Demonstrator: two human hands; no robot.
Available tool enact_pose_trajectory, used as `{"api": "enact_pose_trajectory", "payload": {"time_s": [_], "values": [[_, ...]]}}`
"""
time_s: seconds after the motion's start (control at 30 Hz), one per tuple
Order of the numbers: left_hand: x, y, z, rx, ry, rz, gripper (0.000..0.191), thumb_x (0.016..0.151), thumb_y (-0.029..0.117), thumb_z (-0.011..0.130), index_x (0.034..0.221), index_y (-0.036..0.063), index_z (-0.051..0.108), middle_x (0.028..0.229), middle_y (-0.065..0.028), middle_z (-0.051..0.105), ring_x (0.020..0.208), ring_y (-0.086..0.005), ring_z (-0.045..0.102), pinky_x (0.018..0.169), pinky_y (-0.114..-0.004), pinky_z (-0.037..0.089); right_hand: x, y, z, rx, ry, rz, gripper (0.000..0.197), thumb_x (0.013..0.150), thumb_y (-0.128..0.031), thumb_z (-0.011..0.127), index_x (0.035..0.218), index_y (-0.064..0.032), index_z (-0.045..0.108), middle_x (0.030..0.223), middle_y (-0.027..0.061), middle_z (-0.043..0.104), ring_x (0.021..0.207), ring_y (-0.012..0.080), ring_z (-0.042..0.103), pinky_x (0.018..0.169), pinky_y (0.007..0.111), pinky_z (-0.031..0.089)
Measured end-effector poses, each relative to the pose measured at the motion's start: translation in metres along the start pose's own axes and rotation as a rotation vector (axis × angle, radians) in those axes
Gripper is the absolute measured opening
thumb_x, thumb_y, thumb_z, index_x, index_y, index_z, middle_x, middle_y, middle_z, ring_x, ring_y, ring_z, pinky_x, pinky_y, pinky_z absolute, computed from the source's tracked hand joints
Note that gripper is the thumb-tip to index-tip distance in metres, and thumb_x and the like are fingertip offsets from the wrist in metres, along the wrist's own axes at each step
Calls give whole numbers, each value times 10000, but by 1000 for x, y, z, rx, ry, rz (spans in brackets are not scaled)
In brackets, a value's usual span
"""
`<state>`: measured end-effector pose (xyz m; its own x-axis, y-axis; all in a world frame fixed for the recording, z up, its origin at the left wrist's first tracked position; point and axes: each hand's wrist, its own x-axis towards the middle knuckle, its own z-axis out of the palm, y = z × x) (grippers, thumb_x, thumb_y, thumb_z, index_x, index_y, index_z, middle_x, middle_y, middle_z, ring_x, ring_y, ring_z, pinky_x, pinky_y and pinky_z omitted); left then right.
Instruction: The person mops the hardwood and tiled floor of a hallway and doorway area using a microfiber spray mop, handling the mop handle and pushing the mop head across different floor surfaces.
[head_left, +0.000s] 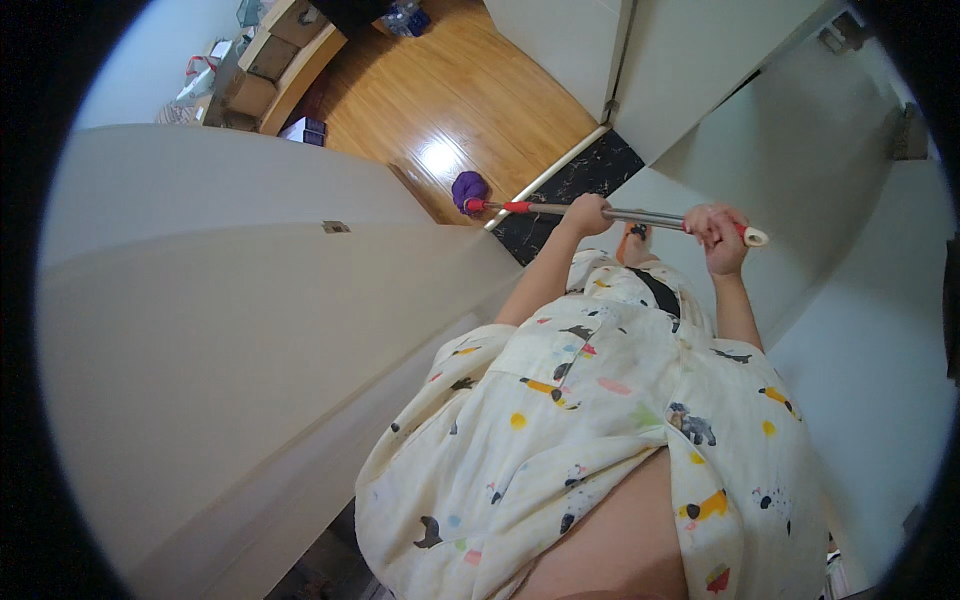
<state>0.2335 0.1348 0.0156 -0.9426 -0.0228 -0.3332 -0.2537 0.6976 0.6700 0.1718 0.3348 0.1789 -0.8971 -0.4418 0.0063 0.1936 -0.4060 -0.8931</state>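
A mop with a metal handle and red fittings stretches across the upper middle of the view. My left hand is wrapped around the handle partway along. Near the pale looped end cap, my right hand grips the red upper part. The purple mop head is bunched up at the far end, over the wooden floor just beyond the doorway. Whether it presses on the floor I cannot tell.
A dark marbled threshold with a pale strip crosses the doorway. White walls flank it. Cardboard boxes stand on a wooden shelf at upper left, with a small box below. An orange sandal shows under my clothing.
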Motion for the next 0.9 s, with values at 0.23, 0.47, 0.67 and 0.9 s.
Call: {"api": "enact_pose_trajectory", "payload": {"time_s": [0.23,0.47,0.67,0.9], "values": [[-30,-13,-24,-86,203,-40,103,621,143,559,623,52,606,651,-172,571,668,-344,556,609,-396,456,9,-5,37,-160,-267,17,227,748,-60,484,532,5,463,516,67,479,443,105,392,435,233,321],[-52,0,-20,-98,217,-91,146,655,131,587,600,-2,557,584,-194,515,566,-350,523,509,-368,406,-2,-22,41,-309,-501,-26,147,708,-39,528,577,23,502,525,99,514,447,172,481,459,275,374],[-50,23,16,-120,285,5,209,694,133,609,577,-20,526,549,-199,494,531,-349,512,486,-365,386,-27,-46,6,-298,-483,-5,167,731,-23,521,573,18,486,492,100,462,423,172,428,450,287,340],[-19,102,49,-81,154,-4,230,727,176,586,596,-4,529,562,-191,505,540,-355,495,486,-385,363,-20,-91,-66,-271,-424,-48,169,729,-30,546,574,22,503,487,83,472,429,142,421,442,279,336]]}}
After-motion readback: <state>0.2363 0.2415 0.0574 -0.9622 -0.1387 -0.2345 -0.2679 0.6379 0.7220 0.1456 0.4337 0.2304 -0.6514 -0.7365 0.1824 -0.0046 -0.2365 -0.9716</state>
